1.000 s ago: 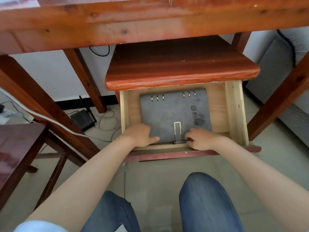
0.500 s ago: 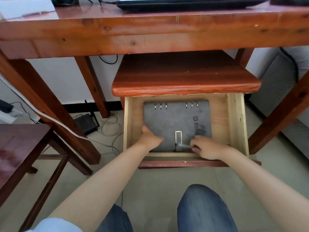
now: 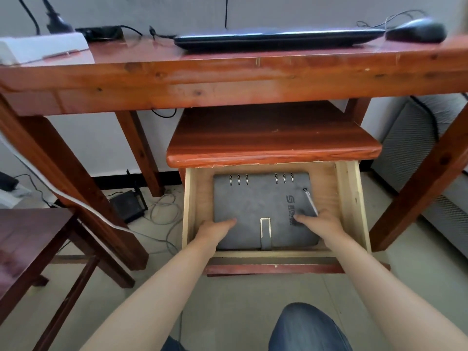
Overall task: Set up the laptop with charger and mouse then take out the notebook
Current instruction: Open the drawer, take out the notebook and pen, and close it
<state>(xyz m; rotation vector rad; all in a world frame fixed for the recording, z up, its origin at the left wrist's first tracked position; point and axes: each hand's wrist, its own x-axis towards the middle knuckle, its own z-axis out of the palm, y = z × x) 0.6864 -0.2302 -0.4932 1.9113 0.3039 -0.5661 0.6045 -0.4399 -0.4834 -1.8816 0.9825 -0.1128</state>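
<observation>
A grey ring-bound notebook (image 3: 258,203) lies flat in the open wooden drawer (image 3: 353,198) under the desk. My left hand (image 3: 211,231) grips its lower left edge, thumb on the cover. My right hand (image 3: 321,224) grips its lower right edge, thumb on the cover; the fingers of both hands are hidden. A silver pen (image 3: 311,201) lies along the notebook's right edge, its near end at my right hand. On the desk stand the closed black laptop (image 3: 278,39), the black mouse (image 3: 415,30) to its right and the charger brick (image 3: 101,32) to its left.
A white power strip (image 3: 43,46) sits on the desk's left end with a plug in it. A dark wooden stool (image 3: 30,239) stands at the left. A router (image 3: 129,205) and loose cables lie on the floor. My knee (image 3: 306,328) is below the drawer.
My hands have spread from the notebook's near middle to its left and right edges. The pen now lies along the right edge. The view has tilted up, showing the desktop.
</observation>
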